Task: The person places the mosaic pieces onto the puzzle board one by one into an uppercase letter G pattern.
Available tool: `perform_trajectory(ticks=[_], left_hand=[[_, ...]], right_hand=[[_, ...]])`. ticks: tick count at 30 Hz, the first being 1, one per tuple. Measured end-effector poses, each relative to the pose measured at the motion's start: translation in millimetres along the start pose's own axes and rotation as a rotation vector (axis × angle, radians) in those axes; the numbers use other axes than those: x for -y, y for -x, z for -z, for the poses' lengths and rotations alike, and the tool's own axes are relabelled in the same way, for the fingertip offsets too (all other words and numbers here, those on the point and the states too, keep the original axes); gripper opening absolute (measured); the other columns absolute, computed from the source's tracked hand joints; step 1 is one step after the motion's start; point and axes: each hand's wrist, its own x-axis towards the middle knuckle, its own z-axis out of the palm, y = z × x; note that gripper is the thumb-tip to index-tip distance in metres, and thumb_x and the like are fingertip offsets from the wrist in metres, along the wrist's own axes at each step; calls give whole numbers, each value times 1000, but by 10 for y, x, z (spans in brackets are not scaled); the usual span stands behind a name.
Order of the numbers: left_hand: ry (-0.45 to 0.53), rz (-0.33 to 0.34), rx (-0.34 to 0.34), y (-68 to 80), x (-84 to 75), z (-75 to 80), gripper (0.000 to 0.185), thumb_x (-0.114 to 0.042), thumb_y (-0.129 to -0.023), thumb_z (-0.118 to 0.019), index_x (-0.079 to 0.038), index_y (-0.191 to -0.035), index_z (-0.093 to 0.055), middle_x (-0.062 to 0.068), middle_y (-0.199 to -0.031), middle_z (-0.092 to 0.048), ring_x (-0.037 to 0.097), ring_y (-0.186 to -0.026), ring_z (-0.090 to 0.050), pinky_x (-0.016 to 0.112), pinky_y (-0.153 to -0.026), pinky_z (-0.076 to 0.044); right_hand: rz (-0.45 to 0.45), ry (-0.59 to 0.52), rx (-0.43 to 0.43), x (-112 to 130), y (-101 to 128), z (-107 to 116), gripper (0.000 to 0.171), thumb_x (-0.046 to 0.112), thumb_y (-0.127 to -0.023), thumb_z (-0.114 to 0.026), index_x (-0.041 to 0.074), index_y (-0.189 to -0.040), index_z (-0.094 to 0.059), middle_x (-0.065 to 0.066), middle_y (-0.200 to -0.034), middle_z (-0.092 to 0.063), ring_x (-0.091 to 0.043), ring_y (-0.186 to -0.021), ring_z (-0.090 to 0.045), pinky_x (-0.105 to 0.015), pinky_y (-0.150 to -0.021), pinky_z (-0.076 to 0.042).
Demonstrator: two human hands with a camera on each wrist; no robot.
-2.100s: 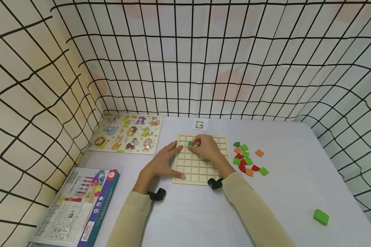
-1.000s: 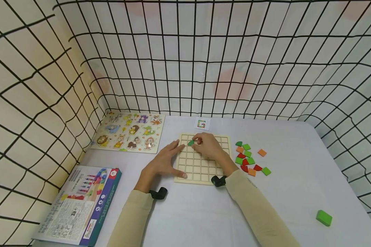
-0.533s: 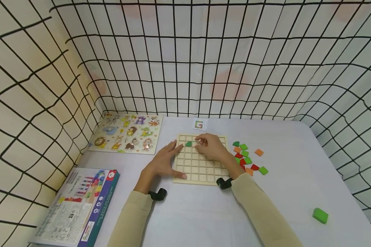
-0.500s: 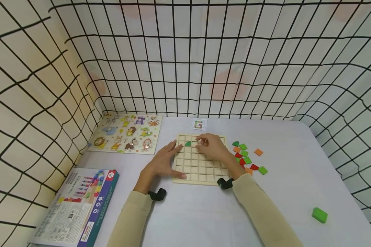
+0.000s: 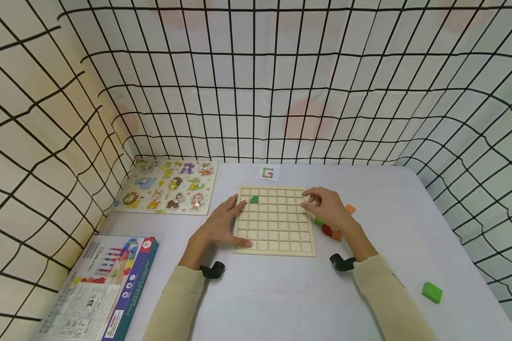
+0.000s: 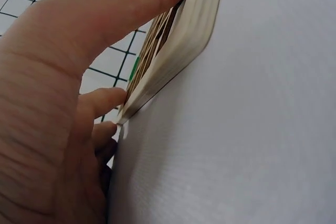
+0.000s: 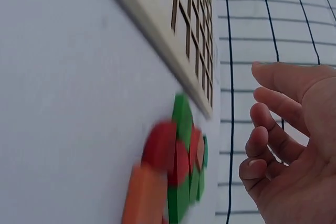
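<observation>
A square wooden grid board [image 5: 273, 221] lies on the table. One green quarter-round tile [image 5: 254, 200] sits in a cell near its top left. My left hand [image 5: 218, 228] rests spread along the board's left edge, thumb on the lower corner and fingertips on the upper side; the left wrist view shows the thumb across the board's thick rim [image 6: 191, 35]. To the right, my right hand [image 5: 329, 208] hovers over the board's right edge and the loose tiles, its fingers loosely bent with nothing between them. Red, green and orange tiles [image 7: 181, 203] lie beneath it, partly hidden in the head view.
A small card with a G pattern [image 5: 269, 173] lies behind the board. An animal puzzle board [image 5: 164, 187] and a toy box [image 5: 98, 284] are at the left. A green block [image 5: 432, 292] stands at the far right. Black wire mesh [image 5: 273, 90] encloses the table.
My right hand has let go of the green quarter-round tile, leaving it in the grid cell, and has moved right to the loose tiles. The left hand has stayed on the board's edge.
</observation>
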Motion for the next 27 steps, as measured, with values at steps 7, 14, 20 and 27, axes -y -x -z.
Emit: perform_trajectory(ticks=[7, 14, 20, 27], left_hand=[[25, -48, -27, 0, 14, -4, 127, -69, -65, -85, -16, -164, -28, 8, -174, -14, 34, -161, -14, 57, -131, -15], [27, -52, -27, -25, 29, -4, 130, -70, -63, -87, -16, -165, -27, 4, -174, -15, 29, -162, -13, 54, -131, -14], [22, -36, -20, -46, 57, -34, 131, -71, -63, -87, -18, -165, -25, 2, -175, -14, 27, -162, -13, 52, -132, -14], [25, -34, -20, -40, 40, -35, 132, -70, -62, -88, -17, -165, -25, 3, -175, -14, 28, -162, -13, 50, -132, -13]], right_hand=[[-89, 64, -30, -280, 251, 308, 36, 30, -97, -73, 9, -127, -70, -6, -99, -62, -22, -85, -51, -28, -61, -44], [-152, 144, -47, -551, 437, 465, 33, 29, -97, -73, 10, -124, -71, -8, -96, -63, -24, -88, -53, -30, -71, -46], [-130, 143, 12, -639, 532, 478, 31, 25, -92, -78, 8, -118, -73, -7, -93, -63, -22, -84, -51, -29, -68, -44], [-107, 147, 79, -664, 573, 458, 36, 29, -87, -83, 9, -116, -74, -5, -92, -61, -20, -84, -49, -27, -66, -42]])
